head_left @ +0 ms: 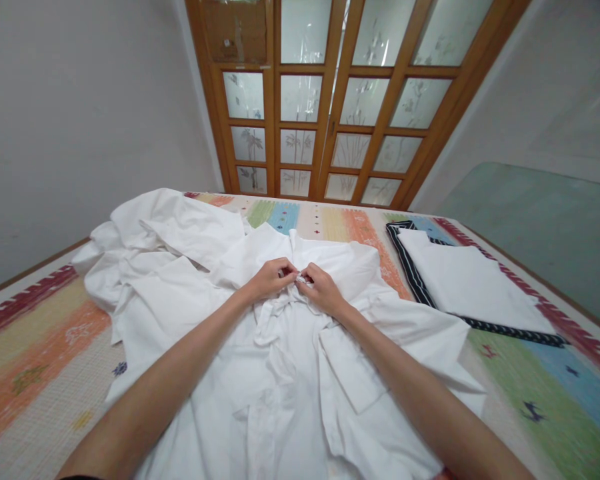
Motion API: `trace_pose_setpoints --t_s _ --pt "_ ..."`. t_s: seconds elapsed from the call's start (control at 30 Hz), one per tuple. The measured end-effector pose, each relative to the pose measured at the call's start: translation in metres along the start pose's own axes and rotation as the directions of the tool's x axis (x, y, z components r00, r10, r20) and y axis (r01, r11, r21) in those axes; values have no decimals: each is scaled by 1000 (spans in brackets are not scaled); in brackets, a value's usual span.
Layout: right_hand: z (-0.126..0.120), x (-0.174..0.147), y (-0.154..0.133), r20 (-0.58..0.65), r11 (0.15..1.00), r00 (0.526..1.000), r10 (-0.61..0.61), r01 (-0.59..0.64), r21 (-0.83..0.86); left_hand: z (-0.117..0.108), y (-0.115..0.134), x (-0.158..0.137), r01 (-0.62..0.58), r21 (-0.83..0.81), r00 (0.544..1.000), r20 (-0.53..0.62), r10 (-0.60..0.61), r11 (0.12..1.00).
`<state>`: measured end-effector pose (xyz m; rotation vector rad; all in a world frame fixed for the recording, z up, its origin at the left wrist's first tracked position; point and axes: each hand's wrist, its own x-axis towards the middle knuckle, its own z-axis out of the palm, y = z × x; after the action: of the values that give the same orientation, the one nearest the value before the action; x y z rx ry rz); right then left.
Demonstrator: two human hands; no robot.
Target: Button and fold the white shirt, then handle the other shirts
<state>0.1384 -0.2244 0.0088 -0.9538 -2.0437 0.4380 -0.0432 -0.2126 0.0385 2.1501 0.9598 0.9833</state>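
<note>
A large white garment (220,387), shirt-like or coat-like, lies spread and wrinkled in front of me. It has a front strip down the middle and a patch pocket (355,367) to the right of it. My left hand (271,279) pinches a small gathered bit of the front cloth near the garment's upper middle. Right beside it, my right hand (321,288) pinches the same spot, thumb against fingers. The fingertips of both hands nearly meet. Whether a button sits between them is too small to make out. More white cloth (165,227) is bunched at the left.
Under the garment is a colourful striped cloth (545,380) over a table or bed. At the right lies a folded white cloth (475,280) on a black-and-white patterned one (413,270). Beyond stand wooden doors with glass panes (300,93), between pale walls (80,100).
</note>
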Motion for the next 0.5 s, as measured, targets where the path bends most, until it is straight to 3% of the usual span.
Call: trace_pose_setpoints --t_s 0.5 --pt "-3 0 4 61 1000 998 6 -8 22 4 -6 -2 4 -30 1000 6 -4 1000"
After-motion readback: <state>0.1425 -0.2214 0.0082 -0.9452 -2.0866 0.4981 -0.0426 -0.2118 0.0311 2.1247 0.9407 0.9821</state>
